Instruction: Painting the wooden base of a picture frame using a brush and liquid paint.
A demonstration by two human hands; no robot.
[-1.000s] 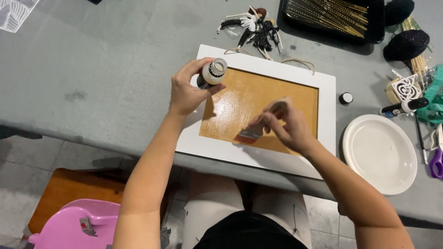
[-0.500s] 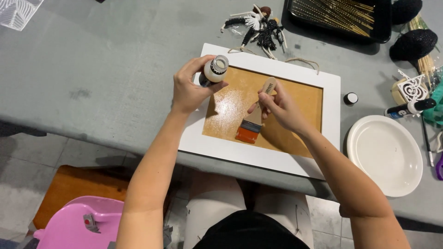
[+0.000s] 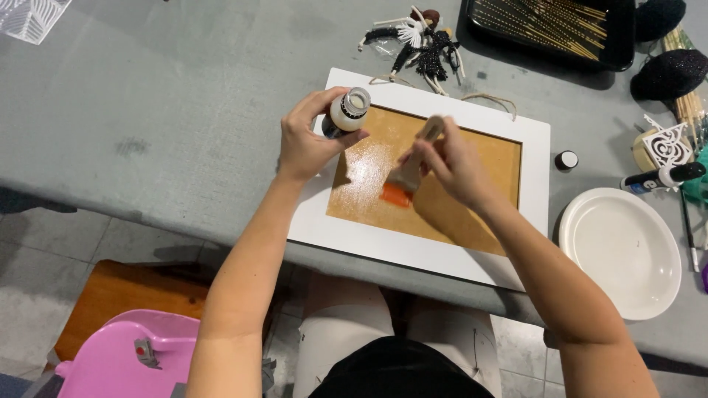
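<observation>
A white frame (image 3: 413, 247) with a brown board (image 3: 472, 214) inside lies on the grey table (image 3: 169, 125). My left hand (image 3: 306, 144) holds a small open bottle (image 3: 346, 110) of pale liquid over the frame's top left corner. My right hand (image 3: 453, 169) grips a flat wooden paintbrush (image 3: 409, 173). Its orange bristles press on the wet, shiny left part of the board.
A white plate (image 3: 623, 250) sits to the right of the frame, with a small black cap (image 3: 566, 159) above it. Dark decorative figures (image 3: 420, 40) and a black tray of sticks (image 3: 549, 26) lie behind. A pink seat (image 3: 122, 357) and wooden stool (image 3: 125, 295) stand below the table edge.
My right hand has swept the brush across the board, from the lower middle towards the upper left. The left hand has kept the bottle in place.
</observation>
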